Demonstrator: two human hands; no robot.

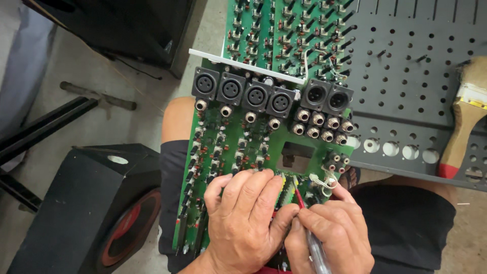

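Green circuit board (264, 137) on lap — left hand (243, 218) flat on it, right hand (332, 236) gripping a clear-handled screwdriver (312, 238).

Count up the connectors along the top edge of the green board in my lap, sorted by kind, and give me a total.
Square black three-hole sockets: 4
Square black round-mouthed sockets: 2
Silver jack sockets under the three-hole row: 4
Silver jack sockets in the block to the right: 8
Total: 18

A circuit board (253, 137) is being propped across the person's lap, with a perforated metal panel (411, 101) lying to its right, a paintbrush (464, 127) resting on that panel, and a speaker box (96, 208) standing to the left.
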